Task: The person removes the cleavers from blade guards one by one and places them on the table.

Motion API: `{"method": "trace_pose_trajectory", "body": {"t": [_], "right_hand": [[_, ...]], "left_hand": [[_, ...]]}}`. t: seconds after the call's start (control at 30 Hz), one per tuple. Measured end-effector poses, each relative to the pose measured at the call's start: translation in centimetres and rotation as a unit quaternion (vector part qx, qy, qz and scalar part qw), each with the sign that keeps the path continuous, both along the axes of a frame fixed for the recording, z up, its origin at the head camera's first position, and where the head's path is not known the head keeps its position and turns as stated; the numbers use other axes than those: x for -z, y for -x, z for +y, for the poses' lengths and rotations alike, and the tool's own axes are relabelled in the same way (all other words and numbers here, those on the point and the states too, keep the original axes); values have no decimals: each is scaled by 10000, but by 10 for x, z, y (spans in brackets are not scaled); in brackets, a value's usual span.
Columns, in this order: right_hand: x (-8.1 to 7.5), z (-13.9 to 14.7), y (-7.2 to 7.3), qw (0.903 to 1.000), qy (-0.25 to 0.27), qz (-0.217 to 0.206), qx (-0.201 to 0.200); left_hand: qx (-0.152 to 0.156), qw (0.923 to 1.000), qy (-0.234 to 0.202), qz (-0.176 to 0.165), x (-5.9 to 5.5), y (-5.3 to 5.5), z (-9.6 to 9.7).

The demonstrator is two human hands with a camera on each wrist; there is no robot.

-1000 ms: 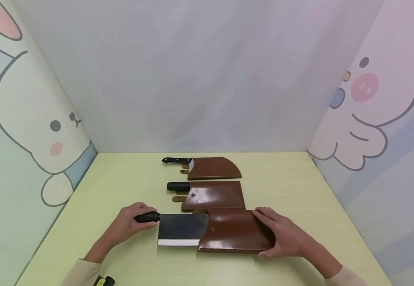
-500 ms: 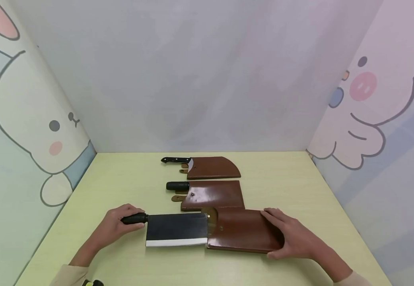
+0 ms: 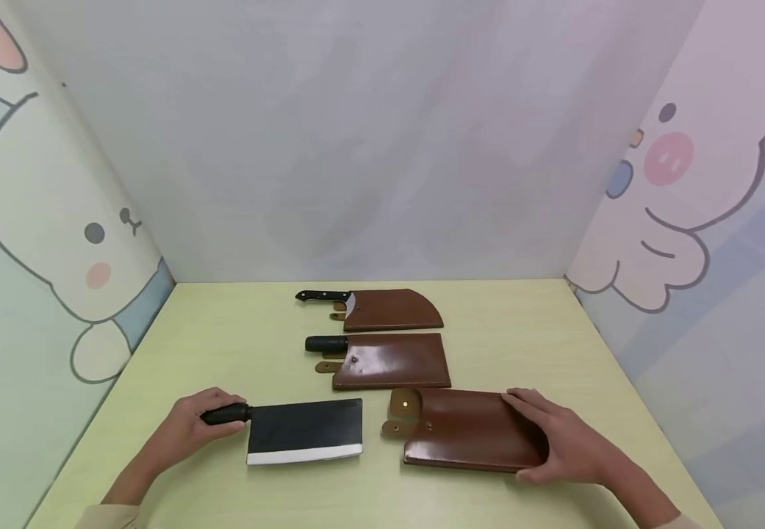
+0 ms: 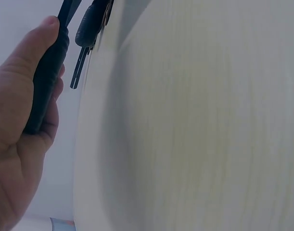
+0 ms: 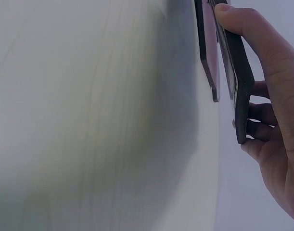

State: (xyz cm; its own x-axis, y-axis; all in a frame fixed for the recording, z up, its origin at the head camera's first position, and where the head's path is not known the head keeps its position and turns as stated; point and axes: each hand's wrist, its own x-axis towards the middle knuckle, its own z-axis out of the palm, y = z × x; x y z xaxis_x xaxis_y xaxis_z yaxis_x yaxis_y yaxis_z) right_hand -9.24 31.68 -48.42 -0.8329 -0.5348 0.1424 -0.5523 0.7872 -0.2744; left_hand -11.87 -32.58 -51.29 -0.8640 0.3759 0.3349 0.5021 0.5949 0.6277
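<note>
My left hand (image 3: 190,426) grips the black handle of a cleaver (image 3: 306,430), whose dark rectangular blade with a bright edge points right. In the left wrist view, thumb and fingers wrap that handle (image 4: 48,79). On the right, my right hand (image 3: 570,444) holds the end of a brown leather knife sheath (image 3: 475,430) between thumb and fingers. The sheath's mouth faces the cleaver, with a flap and a snap strap (image 3: 395,428) sticking out. A gap of table separates blade and sheath. The right wrist view shows the sheath's end edge (image 5: 242,82) pinched by the hand.
Behind lie two more sheathed knives: a black-handled cleaver in a rectangular sheath (image 3: 395,360), and farther back a knife with a riveted handle in a curved sheath (image 3: 392,308). The pale wooden table (image 3: 236,323) is bounded by cartoon-printed side walls and a grey back wall (image 3: 369,147).
The cleaver has slid left, fully out of its sheath, with my left hand. My right hand and the sheath have shifted right, uncovering the flap and strap.
</note>
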Motion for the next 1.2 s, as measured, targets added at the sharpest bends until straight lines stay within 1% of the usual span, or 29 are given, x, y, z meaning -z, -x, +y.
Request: {"method": "trace_pose_trajectory", "body": {"t": [0.1, 0.27, 0.5, 0.63, 0.83, 1.03, 1.2], "right_hand": [[3, 4, -1, 10000, 10, -12, 41], [8, 8, -3, 10000, -3, 27, 55], [13, 8, -4, 10000, -36, -68, -3], [14, 8, -4, 9998, -122, -145, 17], [15, 10, -3, 9996, -195, -185, 20], [15, 11, -1, 9995, -273, -156, -48], [17, 12, 1, 9992, -356, -197, -32]], "left_hand": [[124, 9998, 21, 157, 1, 0, -3], [166, 9997, 37, 180, 3, 1, -5], [216, 9998, 15, -46, 5, 3, -5], [169, 9996, 88, -187, 7, 4, -5], [168, 9995, 123, -251, 10, 5, -5], [81, 9994, 134, -322, 13, 4, -4], [135, 9988, 195, -420, 12, 5, -3]]}}
